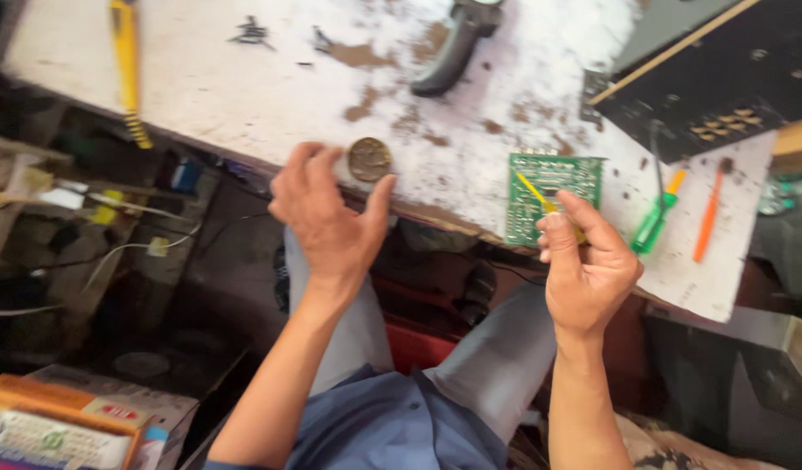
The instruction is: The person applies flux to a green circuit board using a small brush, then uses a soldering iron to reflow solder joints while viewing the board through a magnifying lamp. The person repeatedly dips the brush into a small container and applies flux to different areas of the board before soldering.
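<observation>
At the upper left of the frame a yellow-handled tool [127,70] lies with its long axis running top to bottom across the worn white workbench [244,96], well apart from both hands. Moving toward centre, the person's left hand [327,218] hovers at the bench's near edge, fingers curled and spread around a small round tin [369,159] with a dull brown top; the thumb rises just beside the tin's right side and the fingertips close on its left, though whether they clamp it or only touch cannot be told. The tin sits at the bench edge, directly above that hand in the frame. Above it, at upper centre, a dark curved tool handle [449,52] rests on the bench. Right of centre a green circuit board [550,196] lies at the bench edge, its long axis roughly upright in the frame. The right hand [588,270] is pinched shut on a thin yellow tool [540,196] whose shaft slants up and left across the board, so this hand is plainly the nearer to it. Farther right lie a green screwdriver [655,222] and an orange one [708,222], both slanted, just below a dark panel [723,78] at the upper right.
</observation>
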